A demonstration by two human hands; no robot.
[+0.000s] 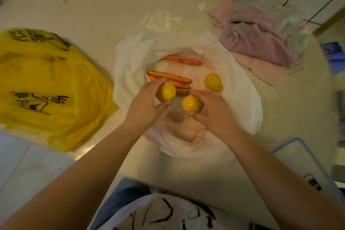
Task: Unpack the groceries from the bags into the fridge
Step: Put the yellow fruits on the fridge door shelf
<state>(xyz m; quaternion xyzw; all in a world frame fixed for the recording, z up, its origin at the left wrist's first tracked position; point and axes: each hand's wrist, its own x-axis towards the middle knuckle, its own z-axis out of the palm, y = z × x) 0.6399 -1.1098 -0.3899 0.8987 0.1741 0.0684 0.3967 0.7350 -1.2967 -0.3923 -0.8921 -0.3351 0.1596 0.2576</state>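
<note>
A white plastic bag [240, 99] lies spread open on the counter. Inside it are several orange sausages [169, 76] and a loose yellow-orange citrus fruit [213, 82]. My left hand [144, 106] grips a second citrus fruit [166, 92] between thumb and fingers over the bag's middle. Just to its right, my right hand [214, 112] grips a third citrus fruit [192, 103]. A yellow plastic bag [46, 84] with black print lies bunched at the left. No fridge is in view.
A pile of pink and purple cloths [261, 39] lies at the back right on the beige counter [93, 5]. A blue-rimmed tray [302, 157] sits at the right front. A pale sheet [28, 164] lies at the left front. Tiled wall runs behind.
</note>
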